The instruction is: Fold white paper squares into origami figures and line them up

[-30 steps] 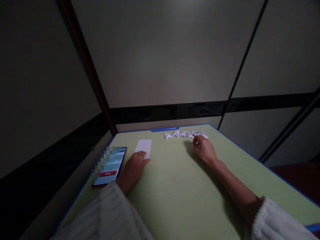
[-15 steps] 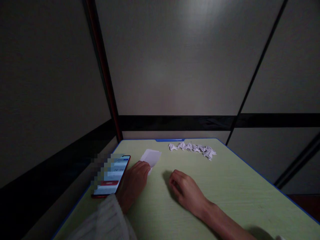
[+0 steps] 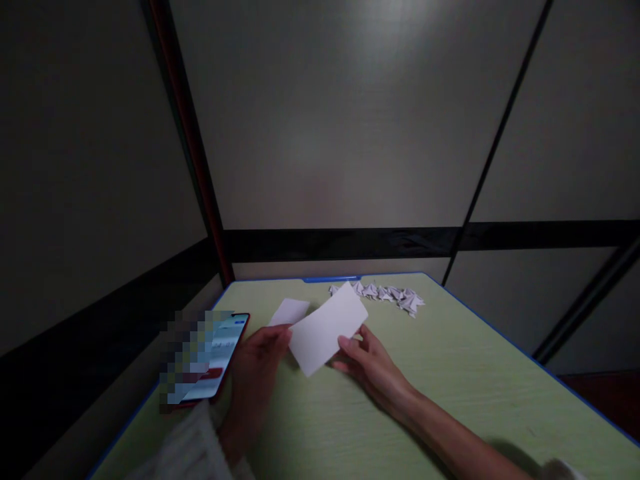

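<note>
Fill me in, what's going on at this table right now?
A person holds a white sheet of paper up off the green table, the left hand at its left edge and the right hand pinching its lower right edge. More blank paper lies flat behind it. A phone with a lit screen lies at the left, and a row of folded paper pieces sits along the far edge.

Single white paper sheet (image 3: 327, 327), rectangular, blank, unfolded, slanting up to the right, raised off the table (image 3: 450, 373), pinched between left hand (image 3: 255, 363) and right hand (image 3: 373, 367).
</note>
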`<state>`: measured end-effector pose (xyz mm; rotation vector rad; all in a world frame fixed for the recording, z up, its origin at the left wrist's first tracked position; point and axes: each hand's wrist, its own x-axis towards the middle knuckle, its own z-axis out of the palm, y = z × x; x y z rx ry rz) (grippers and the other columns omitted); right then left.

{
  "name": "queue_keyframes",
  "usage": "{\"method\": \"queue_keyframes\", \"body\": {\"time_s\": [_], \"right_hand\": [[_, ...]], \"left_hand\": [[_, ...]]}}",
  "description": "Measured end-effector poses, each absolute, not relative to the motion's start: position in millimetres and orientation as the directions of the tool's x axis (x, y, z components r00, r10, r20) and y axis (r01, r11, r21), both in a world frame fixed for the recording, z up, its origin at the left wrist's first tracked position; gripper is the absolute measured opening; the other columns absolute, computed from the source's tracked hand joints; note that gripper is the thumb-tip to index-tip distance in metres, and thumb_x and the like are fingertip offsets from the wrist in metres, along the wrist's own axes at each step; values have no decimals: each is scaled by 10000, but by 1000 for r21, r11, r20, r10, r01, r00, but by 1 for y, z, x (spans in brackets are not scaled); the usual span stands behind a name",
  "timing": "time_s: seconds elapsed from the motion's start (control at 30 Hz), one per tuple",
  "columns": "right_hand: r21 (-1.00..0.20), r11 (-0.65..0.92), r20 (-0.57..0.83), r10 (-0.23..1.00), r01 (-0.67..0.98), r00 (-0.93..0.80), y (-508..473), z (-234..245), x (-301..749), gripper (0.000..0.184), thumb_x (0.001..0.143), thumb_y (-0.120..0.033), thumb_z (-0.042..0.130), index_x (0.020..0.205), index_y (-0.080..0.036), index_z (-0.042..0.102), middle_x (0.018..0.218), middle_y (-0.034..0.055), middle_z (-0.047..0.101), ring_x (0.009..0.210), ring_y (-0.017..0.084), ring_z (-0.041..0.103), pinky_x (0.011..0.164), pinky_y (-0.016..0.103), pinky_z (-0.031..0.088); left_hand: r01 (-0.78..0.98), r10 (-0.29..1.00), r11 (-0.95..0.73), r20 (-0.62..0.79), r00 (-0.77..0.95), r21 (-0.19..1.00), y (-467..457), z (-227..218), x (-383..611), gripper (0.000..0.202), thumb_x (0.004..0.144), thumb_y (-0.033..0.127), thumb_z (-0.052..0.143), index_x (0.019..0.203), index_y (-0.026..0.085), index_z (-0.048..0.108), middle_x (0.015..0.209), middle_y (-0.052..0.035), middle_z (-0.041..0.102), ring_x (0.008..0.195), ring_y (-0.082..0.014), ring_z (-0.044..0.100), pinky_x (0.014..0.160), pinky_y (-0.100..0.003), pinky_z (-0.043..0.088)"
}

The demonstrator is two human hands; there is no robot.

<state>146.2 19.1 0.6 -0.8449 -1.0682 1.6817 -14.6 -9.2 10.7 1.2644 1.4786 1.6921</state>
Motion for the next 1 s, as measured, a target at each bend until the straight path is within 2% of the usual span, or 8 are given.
{"method": "queue_keyframes", "body": {"time_s": [0.1, 0.2, 0.33, 0.5, 0.63, 0.7, 0.8, 1.0], "right_hand": [[-885, -69, 20, 982, -460, -185, 22, 6, 151, 309, 608, -262, 634, 858, -175, 473, 809, 16, 602, 665, 120, 566, 604, 247, 442], [-895, 29, 87, 990, -445, -109, 25, 10, 158, 292, 602, -238, 634, 849, -164, 496, 764, 15, 616, 643, 127, 565, 602, 250, 439], [-946, 29, 125, 953, -324, -277, 24, 11, 160, 300, 595, -227, 635, 846, -157, 486, 690, 1, 603, 580, 112, 555, 541, 229, 432], [-976, -34, 81, 860, -215, -503, 14, 7, 153, 369, 615, -262, 620, 913, -189, 416, 629, -32, 566, 504, 92, 525, 438, 189, 386], [-979, 71, 146, 897, -189, -417, 17, 3, 155, 385, 720, -288, 517, 1080, -214, 402, 604, -36, 545, 502, 80, 493, 450, 189, 366], [-968, 200, 245, 894, -154, -375, 22, 3, 159, 259, 743, -256, 486, 999, -222, 511, 785, 14, 585, 618, 95, 522, 534, 222, 400], [-927, 372, 360, 844, -49, -397, 26, 4, 166, 127, 688, -166, 546, 769, -213, 631, 1054, 47, 519, 809, 135, 521, 626, 257, 411], [-886, 463, 418, 779, -21, -467, 22, 5, 165, 75, 614, -152, 630, 620, -221, 656, 1010, 35, 510, 802, 129, 490, 743, 307, 405]], "left_hand": [[-6, 924, -153, 140, -356, 988, -11, 3, -7, 159, 586, 278, 612, 652, 135, 591, 658, -22, 630, 651, -147, 557, 609, -241, 434], [-178, 978, -76, 39, -205, 981, -10, -1, -1, 118, 549, 238, 615, 551, 143, 545, 552, 10, 580, 566, -125, 532, 553, -230, 422], [-287, 998, 43, -51, -23, 957, -10, 1, 6, 141, 563, 277, 606, 594, 154, 544, 529, 26, 561, 501, -108, 517, 492, -221, 404], [-207, 995, 80, -66, 72, 975, -11, 1, 10, 230, 546, 289, 637, 694, 116, 601, 546, -14, 610, 515, -140, 546, 484, -230, 402], [-180, 990, 54, -76, -117, 982, -5, -3, 4, 245, 541, 251, 649, 728, 95, 614, 566, -22, 632, 525, -149, 557, 497, -236, 413], [-172, 973, 11, -50, -226, 985, -1, -5, -2, 235, 545, 254, 649, 715, 98, 609, 612, -26, 642, 521, -140, 550, 481, -228, 406], [-172, 957, -37, -15, -290, 984, 5, -9, -10, 250, 562, 269, 638, 734, 89, 606, 655, -41, 646, 537, -145, 556, 479, -233, 412], [-123, 958, -32, -4, -286, 992, 8, -8, -12, 251, 555, 272, 633, 718, 82, 614, 619, -42, 644, 513, -149, 556, 461, -236, 411]]}}
